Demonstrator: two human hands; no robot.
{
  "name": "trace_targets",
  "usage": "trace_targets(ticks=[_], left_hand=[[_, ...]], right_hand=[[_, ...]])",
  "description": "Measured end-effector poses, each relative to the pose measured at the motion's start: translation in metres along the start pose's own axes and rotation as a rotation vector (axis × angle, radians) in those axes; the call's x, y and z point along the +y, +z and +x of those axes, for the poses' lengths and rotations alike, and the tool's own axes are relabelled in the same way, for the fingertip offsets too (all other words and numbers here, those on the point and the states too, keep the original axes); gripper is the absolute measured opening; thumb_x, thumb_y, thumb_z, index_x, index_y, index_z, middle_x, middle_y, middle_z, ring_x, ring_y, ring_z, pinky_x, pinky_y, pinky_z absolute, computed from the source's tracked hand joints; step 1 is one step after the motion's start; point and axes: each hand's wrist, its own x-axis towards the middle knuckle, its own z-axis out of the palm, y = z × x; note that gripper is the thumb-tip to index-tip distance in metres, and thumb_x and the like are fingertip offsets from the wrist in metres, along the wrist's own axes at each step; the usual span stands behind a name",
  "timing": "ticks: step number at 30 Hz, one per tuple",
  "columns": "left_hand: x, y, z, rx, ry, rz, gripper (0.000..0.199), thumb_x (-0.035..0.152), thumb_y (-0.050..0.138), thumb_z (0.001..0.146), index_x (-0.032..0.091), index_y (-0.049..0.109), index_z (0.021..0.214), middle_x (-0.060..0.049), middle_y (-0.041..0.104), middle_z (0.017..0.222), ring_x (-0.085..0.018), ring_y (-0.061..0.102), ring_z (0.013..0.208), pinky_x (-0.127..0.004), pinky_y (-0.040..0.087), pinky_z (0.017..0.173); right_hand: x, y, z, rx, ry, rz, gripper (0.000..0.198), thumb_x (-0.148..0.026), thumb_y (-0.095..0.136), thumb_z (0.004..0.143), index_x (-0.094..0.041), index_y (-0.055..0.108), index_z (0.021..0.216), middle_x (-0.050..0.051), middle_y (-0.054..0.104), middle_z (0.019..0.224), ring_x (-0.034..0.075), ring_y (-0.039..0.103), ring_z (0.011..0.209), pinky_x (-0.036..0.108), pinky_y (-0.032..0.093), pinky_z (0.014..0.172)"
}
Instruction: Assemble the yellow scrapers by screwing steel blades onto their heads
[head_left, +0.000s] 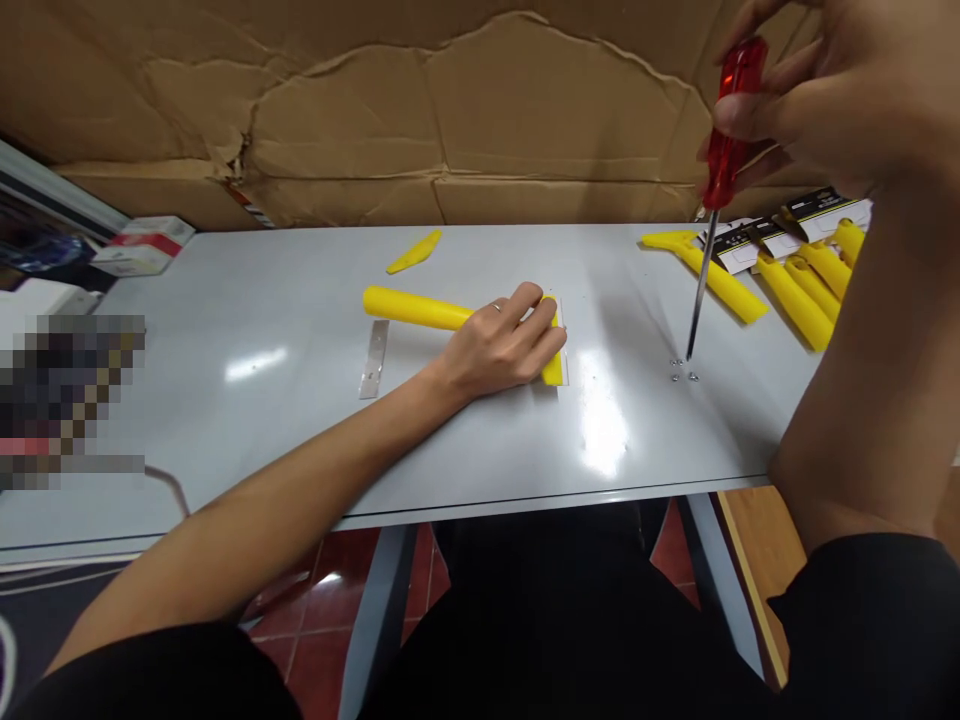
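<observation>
My left hand (pixel 506 340) is closed over the head end of a yellow scraper (pixel 416 308), which lies on the grey-white table. A thin clear edge shows along the scraper's right side. In my right hand (pixel 817 100) is a screwdriver with a red handle (pixel 727 150), held nearly upright. The screwdriver's tip is down by several small screws (pixel 692 377) on the table; whether it touches one I cannot tell. A flat metal blade (pixel 373 360) lies left of my left hand, below the yellow handle. Farther back rests a loose yellow piece (pixel 415 252).
Several yellow handles (pixel 795 300) and black-and-white printed cards (pixel 750 245) lie at the right. A single yellow scraper part (pixel 705 270) is beside them. Brown cardboard (pixel 450 110) stands along the back edge. A white and red box (pixel 146 245) sits at the far left.
</observation>
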Motion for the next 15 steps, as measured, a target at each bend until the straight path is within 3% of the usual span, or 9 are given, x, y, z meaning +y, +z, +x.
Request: trace_targets(ticks=[3, 5, 7, 9, 11, 14, 15], left_hand=[[0.002, -0.003, 0.003, 0.02, 0.015, -0.01, 0.036, -0.002, 0.066, 0.092, 0.019, 0.052, 0.066, -0.005, 0.068, 0.076, -0.02, 0.067, 0.078, -0.028, 0.023, 0.048], [0.003, -0.004, 0.003, 0.017, 0.015, -0.027, 0.036, -0.001, 0.068, 0.092, 0.019, 0.053, 0.066, -0.007, 0.072, 0.08, -0.021, 0.068, 0.081, -0.028, 0.024, 0.048], [0.003, -0.005, 0.003, 0.009, 0.01, -0.027, 0.035, -0.002, 0.067, 0.092, 0.018, 0.054, 0.067, -0.008, 0.077, 0.087, -0.022, 0.07, 0.083, -0.029, 0.025, 0.049], [0.002, -0.006, 0.003, -0.007, 0.01, -0.007, 0.031, -0.004, 0.065, 0.092, 0.018, 0.059, 0.07, -0.008, 0.079, 0.092, -0.022, 0.071, 0.084, -0.03, 0.025, 0.05], [0.001, -0.007, 0.003, -0.028, 0.01, 0.021, 0.026, -0.004, 0.066, 0.092, 0.017, 0.064, 0.076, -0.007, 0.081, 0.096, -0.021, 0.071, 0.083, -0.031, 0.029, 0.051], [0.001, -0.009, 0.004, -0.074, -0.026, 0.049, 0.02, 0.001, 0.064, 0.097, 0.017, 0.067, 0.084, -0.007, 0.081, 0.096, -0.019, 0.068, 0.077, -0.033, 0.033, 0.052], [0.002, -0.009, 0.004, -0.106, -0.055, 0.045, 0.019, 0.003, 0.061, 0.099, 0.017, 0.068, 0.089, -0.007, 0.08, 0.095, -0.019, 0.068, 0.075, -0.034, 0.033, 0.052]], right_hand=[[-0.003, 0.009, 0.003, -0.018, -0.062, -0.11, 0.066, -0.067, 0.046, 0.094, -0.023, 0.066, 0.139, -0.011, 0.072, 0.128, -0.002, 0.065, 0.111, 0.03, 0.039, 0.086], [0.0, 0.013, 0.009, -0.039, -0.053, -0.122, 0.073, -0.071, 0.044, 0.092, -0.026, 0.061, 0.147, -0.011, 0.071, 0.129, -0.002, 0.063, 0.113, 0.029, 0.037, 0.086], [0.003, 0.016, 0.015, -0.061, -0.042, -0.124, 0.078, -0.072, 0.042, 0.091, -0.016, 0.062, 0.141, -0.009, 0.07, 0.13, -0.003, 0.061, 0.114, 0.028, 0.036, 0.085], [0.004, 0.017, 0.017, -0.069, -0.027, -0.162, 0.075, -0.07, 0.039, 0.092, -0.005, 0.063, 0.12, -0.005, 0.07, 0.13, -0.002, 0.061, 0.116, 0.029, 0.037, 0.085], [0.003, 0.015, 0.015, -0.067, -0.01, -0.198, 0.069, -0.067, 0.039, 0.094, -0.002, 0.062, 0.103, -0.001, 0.071, 0.129, -0.001, 0.063, 0.118, 0.03, 0.04, 0.087], [0.006, 0.011, 0.014, -0.027, -0.003, -0.165, 0.063, -0.064, 0.046, 0.094, -0.009, 0.069, 0.115, -0.003, 0.07, 0.132, 0.002, 0.068, 0.124, 0.023, 0.045, 0.09], [0.011, 0.01, 0.016, -0.013, -0.03, -0.047, 0.057, -0.06, 0.057, 0.092, -0.014, 0.071, 0.121, -0.005, 0.07, 0.134, 0.003, 0.068, 0.129, 0.016, 0.046, 0.089]])
